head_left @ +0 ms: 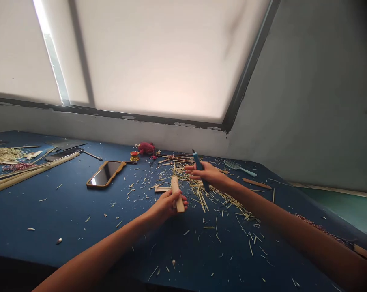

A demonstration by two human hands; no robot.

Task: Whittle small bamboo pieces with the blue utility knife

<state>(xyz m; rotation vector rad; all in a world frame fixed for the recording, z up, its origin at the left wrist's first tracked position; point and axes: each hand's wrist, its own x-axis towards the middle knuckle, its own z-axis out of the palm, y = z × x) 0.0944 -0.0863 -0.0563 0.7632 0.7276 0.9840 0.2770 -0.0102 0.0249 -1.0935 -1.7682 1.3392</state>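
My left hand (pixel 168 202) is closed around a short, flat piece of pale wood (pixel 177 196) with a small dark hole near its far end. The piece is tilted up over the table's middle. To its right my right hand (pixel 210 174) grips a blue pen-like tool (pixel 198 163), its dark tip pointing up and away from the wood. The tool's exact kind is too small to make out. Thin pale shavings (pixel 201 198) lie beneath and around both hands. Another flat wood strip (pixel 162 189) rests just behind my left hand.
A phone (pixel 106 174) in an orange-brown case lies left on the blue table (pixel 80 219). Long strips (pixel 34 173) and a shavings heap (pixel 3 156) are farther left. Behind sit a small gold-and-red pot (pixel 134 156) and a red object (pixel 146 148). A hairbrush (pixel 239 167) lies right.
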